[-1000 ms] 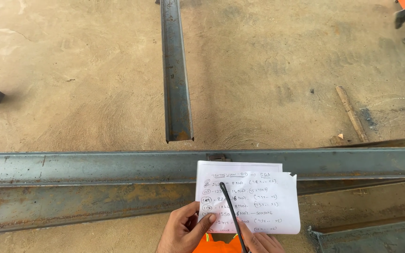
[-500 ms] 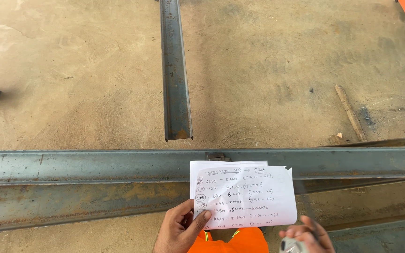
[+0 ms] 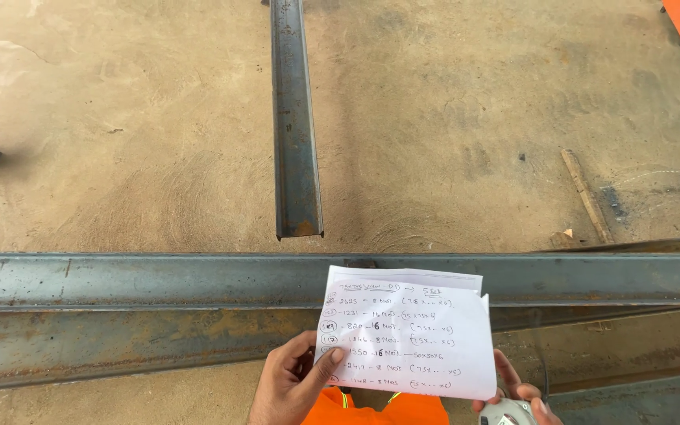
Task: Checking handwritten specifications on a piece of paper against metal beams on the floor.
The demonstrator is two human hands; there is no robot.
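Head view, looking down at a concrete floor [image 3: 450,142]. The left hand [image 3: 289,386] pinches the lower left edge of a handwritten sheet of white paper [image 3: 411,334], thumb on its face and fingers curled behind it. The sheet is held nearly upright to the viewer, its long axis running from the hands away toward the floor, top edge tilted slightly to the right; it hangs in front of a long rusted steel beam [image 3: 120,307] that crosses the frame from left to right. The right hand [image 3: 517,397], at the bottom edge just beside the sheet's lower right corner, is closed around a small grey rounded object [image 3: 507,412], only partly in view. A narrower steel channel [image 3: 295,118] lies lengthwise away from the viewer, its near end stopping just short of the beam. A wooden stick [image 3: 586,195] lies on the floor at right.
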